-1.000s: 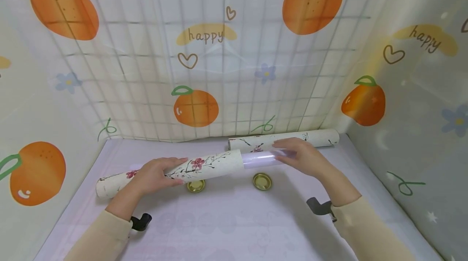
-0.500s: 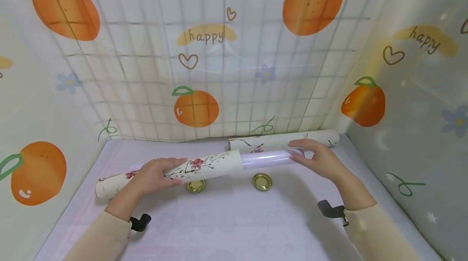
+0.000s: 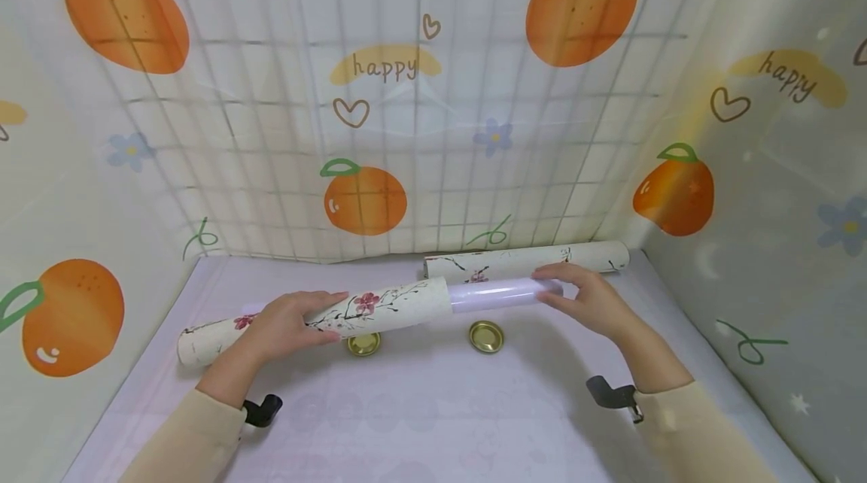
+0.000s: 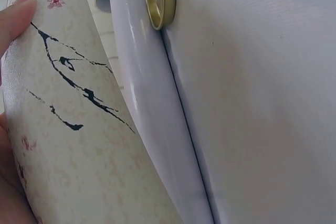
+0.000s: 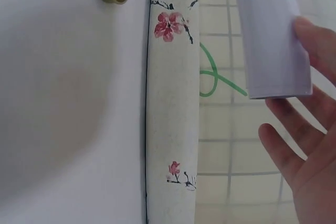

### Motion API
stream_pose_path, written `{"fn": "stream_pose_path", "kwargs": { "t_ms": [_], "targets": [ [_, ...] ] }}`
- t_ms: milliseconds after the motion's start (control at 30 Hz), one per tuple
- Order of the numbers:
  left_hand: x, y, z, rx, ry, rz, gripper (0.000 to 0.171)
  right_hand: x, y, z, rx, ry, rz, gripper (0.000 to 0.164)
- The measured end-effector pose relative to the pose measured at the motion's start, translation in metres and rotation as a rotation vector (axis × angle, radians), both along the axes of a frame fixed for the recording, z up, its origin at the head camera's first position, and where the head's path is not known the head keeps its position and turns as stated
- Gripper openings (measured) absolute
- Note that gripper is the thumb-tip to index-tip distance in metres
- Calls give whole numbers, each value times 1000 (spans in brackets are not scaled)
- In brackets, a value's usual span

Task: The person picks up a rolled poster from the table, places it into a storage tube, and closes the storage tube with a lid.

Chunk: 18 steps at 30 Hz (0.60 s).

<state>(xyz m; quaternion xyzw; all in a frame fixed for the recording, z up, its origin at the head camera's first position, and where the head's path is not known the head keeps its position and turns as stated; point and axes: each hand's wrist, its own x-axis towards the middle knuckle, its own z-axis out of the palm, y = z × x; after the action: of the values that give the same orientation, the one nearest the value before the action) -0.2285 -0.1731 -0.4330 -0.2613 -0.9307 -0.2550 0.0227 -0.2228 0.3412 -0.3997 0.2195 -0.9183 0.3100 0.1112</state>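
My left hand (image 3: 287, 325) grips a cream tube (image 3: 400, 308) printed with plum blossoms and holds it above the table, slightly tilted. A glossy pale lilac roll (image 3: 497, 293) sticks out of the tube's right end. Around the outer end of that roll are the thumb and fingers of my right hand (image 3: 596, 302). In the right wrist view the thumb lies against the side of the lilac roll (image 5: 273, 40), with fingers behind and below its end. In the left wrist view the patterned tube (image 4: 68, 129) fills the left side, with fingers at its edge.
A second blossom-printed tube (image 3: 521, 261) lies along the back of the table (image 3: 406, 423). Two round gold lids, the left lid (image 3: 363, 344) and the right lid (image 3: 486, 336), lie in front. Another pale lilac cylinder (image 4: 142, 87) shows beside the held tube. Printed curtains (image 3: 440, 129) enclose the table.
My right hand has moved to the right, and the end of the lilac roll now shows farther out from the tube than one second ago. My left hand stays nearly still.
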Motion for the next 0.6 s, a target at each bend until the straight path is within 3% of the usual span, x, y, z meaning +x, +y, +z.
{"fn": "stream_pose_path", "kwargs": {
  "t_ms": [333, 600],
  "targets": [
    [1, 1, 0, -17, -22, 25, 70, -2, -13, -2, 6, -23, 26, 38],
    [2, 2, 1, -39, 31, -10, 69, -4, -25, -7, -7, -4, 68, 36]
  ]
}}
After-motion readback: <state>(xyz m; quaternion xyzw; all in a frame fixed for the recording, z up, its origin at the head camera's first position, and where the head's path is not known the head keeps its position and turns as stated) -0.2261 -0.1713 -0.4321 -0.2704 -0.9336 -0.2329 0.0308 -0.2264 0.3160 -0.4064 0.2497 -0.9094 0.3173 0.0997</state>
